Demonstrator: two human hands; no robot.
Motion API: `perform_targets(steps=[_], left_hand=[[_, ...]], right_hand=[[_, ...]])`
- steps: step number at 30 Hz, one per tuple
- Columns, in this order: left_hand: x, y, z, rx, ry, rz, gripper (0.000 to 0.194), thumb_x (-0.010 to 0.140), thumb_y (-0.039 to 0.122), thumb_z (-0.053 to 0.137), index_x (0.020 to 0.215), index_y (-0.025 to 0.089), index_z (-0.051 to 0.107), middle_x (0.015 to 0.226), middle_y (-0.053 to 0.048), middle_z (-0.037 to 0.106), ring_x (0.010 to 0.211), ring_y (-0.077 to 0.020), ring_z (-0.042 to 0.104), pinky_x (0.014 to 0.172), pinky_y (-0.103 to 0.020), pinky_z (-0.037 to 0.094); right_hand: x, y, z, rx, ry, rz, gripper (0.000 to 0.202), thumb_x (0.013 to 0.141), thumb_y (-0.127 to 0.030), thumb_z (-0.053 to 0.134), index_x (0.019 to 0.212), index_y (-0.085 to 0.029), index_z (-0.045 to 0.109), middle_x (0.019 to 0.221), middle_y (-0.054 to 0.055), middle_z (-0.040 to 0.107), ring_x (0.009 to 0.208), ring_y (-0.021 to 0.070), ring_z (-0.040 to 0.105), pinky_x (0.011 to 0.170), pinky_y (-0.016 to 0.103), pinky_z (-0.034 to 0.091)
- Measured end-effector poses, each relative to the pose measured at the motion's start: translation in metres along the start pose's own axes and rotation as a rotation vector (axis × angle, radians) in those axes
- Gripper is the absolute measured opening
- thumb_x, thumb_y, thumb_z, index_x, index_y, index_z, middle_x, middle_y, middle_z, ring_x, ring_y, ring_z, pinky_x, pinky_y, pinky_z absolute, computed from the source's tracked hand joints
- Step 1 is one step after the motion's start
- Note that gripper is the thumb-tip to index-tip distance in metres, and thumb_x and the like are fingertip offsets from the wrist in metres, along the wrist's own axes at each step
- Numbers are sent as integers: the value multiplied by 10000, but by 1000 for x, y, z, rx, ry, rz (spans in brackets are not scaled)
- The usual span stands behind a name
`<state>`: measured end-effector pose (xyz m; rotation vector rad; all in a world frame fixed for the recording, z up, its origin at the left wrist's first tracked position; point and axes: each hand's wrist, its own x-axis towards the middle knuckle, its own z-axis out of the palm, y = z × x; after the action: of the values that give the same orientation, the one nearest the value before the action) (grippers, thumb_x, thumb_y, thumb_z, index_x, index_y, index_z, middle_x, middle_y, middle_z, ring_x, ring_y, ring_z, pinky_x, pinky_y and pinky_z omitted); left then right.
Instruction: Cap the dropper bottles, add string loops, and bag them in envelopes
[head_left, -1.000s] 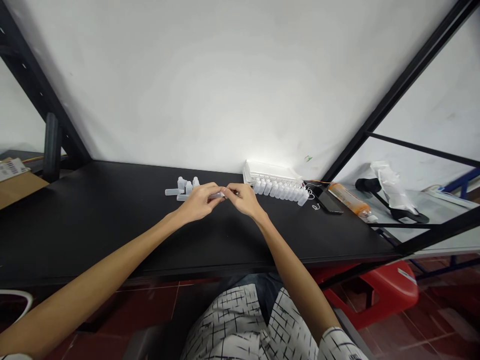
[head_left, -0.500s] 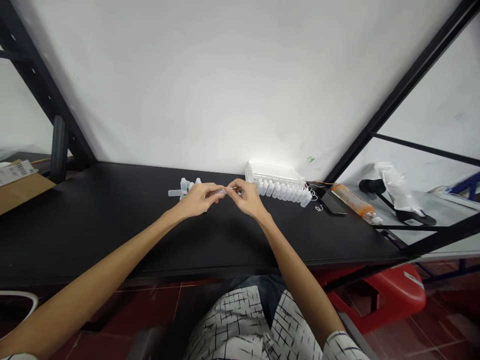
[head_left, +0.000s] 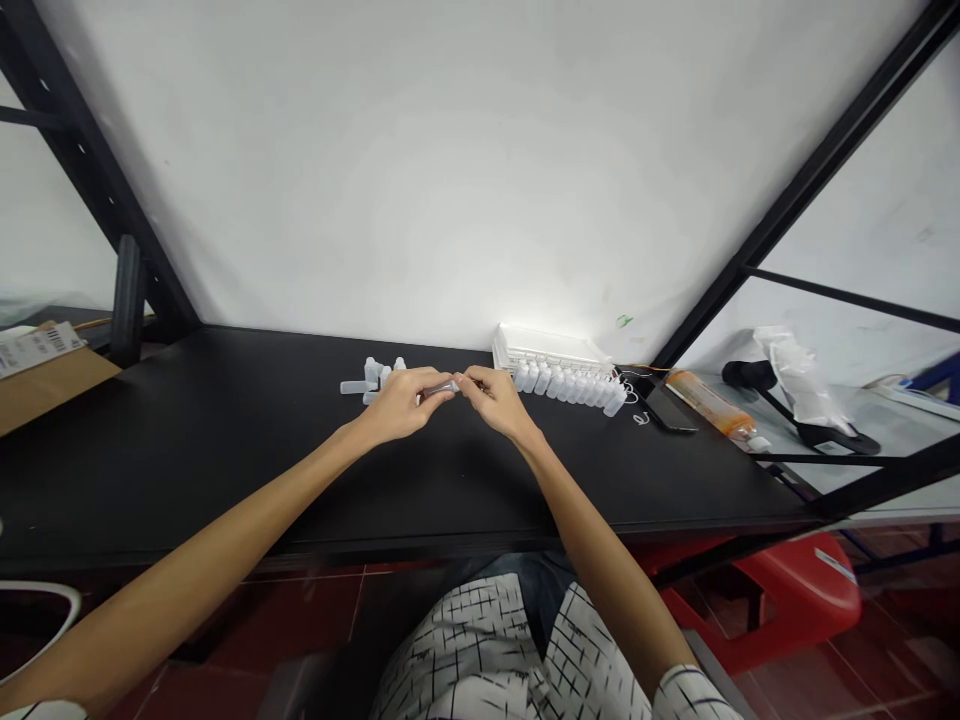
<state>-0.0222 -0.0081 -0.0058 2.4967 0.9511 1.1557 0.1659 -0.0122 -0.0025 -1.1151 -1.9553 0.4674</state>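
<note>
My left hand (head_left: 409,400) is closed around a small translucent plastic bottle (head_left: 441,387), held level just above the black table. The fingers of my right hand (head_left: 491,397) are pinched together at the bottle's right end; what lies between them is hidden. Left of my left hand, partly behind it, lies a loose group of similar bottles (head_left: 357,387). To the right of my right hand, several small white bottles (head_left: 568,386) are lined up in a slanting row, with thin loops at their tops.
Behind the row is a white flat stack (head_left: 555,345) against the wall. A phone (head_left: 670,410), a small white loop (head_left: 641,419) and an orange-wrapped clear packet (head_left: 709,405) lie to the right. A cardboard box (head_left: 52,385) sits at the far left, a red stool (head_left: 810,590) below right.
My fingertips have come closer together at the bottle's end. A thin pale strand seen earlier by my right fingers is no longer visible. The view has shifted slightly.
</note>
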Motion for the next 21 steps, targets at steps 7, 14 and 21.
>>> perform_targets(steps=[7,14,21], left_hand=[[2,-1,2,-26,101,-90,239,874,354,590,973,158,684,807,-55,706,660,-171,620,654,-306,482],[2,-2,-6,-225,5,-284,175,908,347,504,979,189,528,681,25,606,529,-118,534,551,-257,432],[1,-2,-2,-147,-66,-267,214,946,329,411,1106,217,499,761,19,604,700,-170,573,665,-309,411]], right_hand=[[2,1,-1,303,10,107,431,849,-609,578,768,-186,602,558,-41,537,433,89,479,480,235,379],[8,1,-15,662,128,137,360,685,-467,787,822,-165,644,705,29,661,534,138,627,415,236,422],[6,0,-12,718,125,114,350,681,-381,802,940,-182,676,770,20,673,591,148,649,463,266,517]])
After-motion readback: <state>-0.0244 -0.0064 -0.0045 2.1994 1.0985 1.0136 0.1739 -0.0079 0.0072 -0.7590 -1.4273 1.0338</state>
